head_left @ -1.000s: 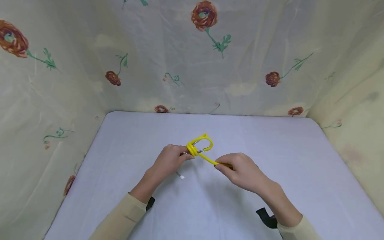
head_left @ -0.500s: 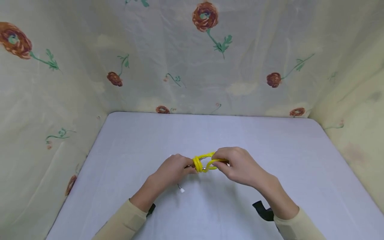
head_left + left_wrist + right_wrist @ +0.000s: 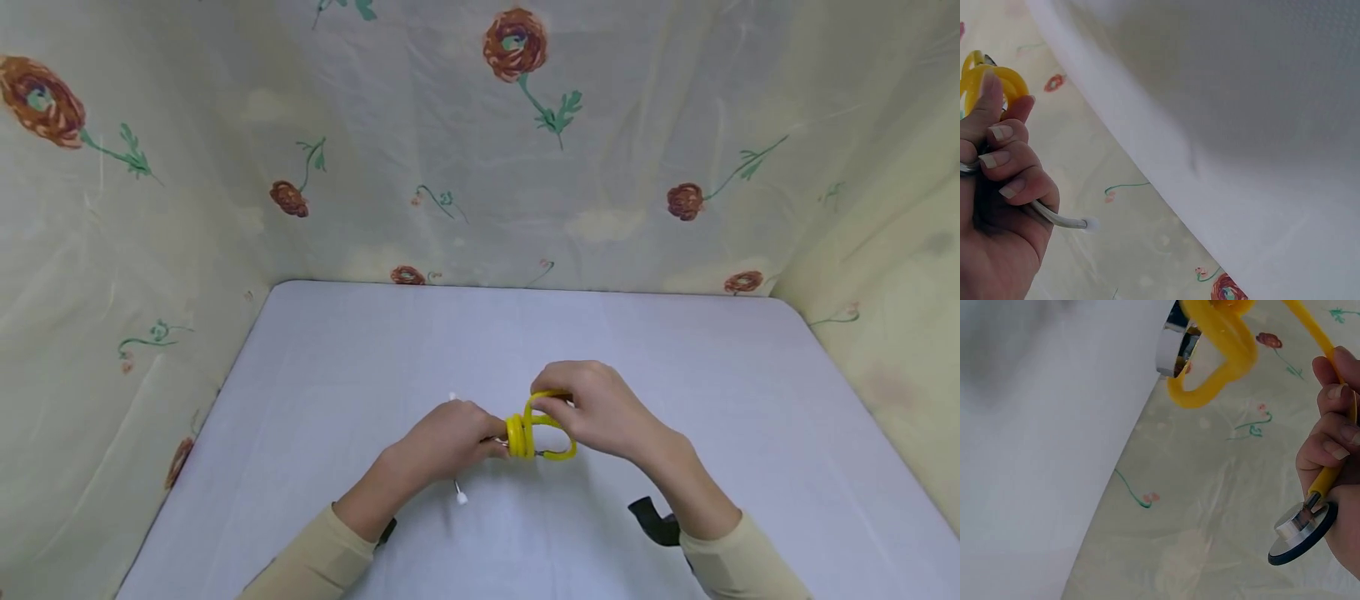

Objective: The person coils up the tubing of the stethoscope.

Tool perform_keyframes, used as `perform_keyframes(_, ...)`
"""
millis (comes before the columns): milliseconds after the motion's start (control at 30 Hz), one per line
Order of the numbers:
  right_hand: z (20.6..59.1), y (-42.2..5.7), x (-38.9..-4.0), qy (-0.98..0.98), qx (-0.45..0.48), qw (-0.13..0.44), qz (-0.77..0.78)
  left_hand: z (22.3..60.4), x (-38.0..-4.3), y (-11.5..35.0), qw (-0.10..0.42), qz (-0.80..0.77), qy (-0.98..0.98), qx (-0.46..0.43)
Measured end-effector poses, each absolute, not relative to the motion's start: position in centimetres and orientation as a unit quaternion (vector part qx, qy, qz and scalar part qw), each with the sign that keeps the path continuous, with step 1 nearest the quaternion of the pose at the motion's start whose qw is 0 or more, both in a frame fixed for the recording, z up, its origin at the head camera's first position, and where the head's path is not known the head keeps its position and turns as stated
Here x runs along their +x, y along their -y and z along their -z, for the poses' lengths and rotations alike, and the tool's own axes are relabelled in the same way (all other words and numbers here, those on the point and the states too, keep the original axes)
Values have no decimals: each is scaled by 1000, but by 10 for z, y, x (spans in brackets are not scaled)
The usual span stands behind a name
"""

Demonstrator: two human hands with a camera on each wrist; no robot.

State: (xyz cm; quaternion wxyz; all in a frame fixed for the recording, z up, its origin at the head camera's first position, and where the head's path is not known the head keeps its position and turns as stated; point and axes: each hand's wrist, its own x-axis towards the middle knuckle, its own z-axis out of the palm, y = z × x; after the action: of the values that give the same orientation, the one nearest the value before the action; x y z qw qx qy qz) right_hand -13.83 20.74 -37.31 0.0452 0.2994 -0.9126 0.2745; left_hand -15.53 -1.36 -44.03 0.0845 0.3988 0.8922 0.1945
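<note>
A stethoscope with yellow tubing [image 3: 517, 435] is held between my two hands above the table. My left hand [image 3: 450, 442] grips its metal ear tubes [image 3: 1060, 219], whose white ear tips [image 3: 461, 498] stick out past the hand. Several turns of tubing lie wrapped beside the left fingertips, and a loop [image 3: 573, 442] stands out to their right. My right hand [image 3: 600, 408] pinches the free stretch of tubing above that loop. In the right wrist view, the silver chest piece [image 3: 1300, 528] with a dark rim hangs below the curled right fingers. A shiny silver part [image 3: 1175, 353] shows near the loop.
Beneath both hands is a table with a white cover [image 3: 360, 342]. Flower-printed cloth [image 3: 600, 150] rises behind the table and along both sides. Black straps [image 3: 656, 523] hang near the wrists.
My right hand has brought the tubing from the right over to the wrapped turns, then up across them. My left hand has moved right and nearer, still gripping the ear tubes.
</note>
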Motion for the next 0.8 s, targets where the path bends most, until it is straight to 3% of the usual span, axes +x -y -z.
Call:
perform_keyframes(367, 381, -217, -150, 913, 277, 32, -296, 434, -145, 13, 16, -181, -867, 464)
perform_keyframes(800, 400, -228, -158, 901, 217, -41, -372, 434, -144, 14, 10, -231, -834, 500)
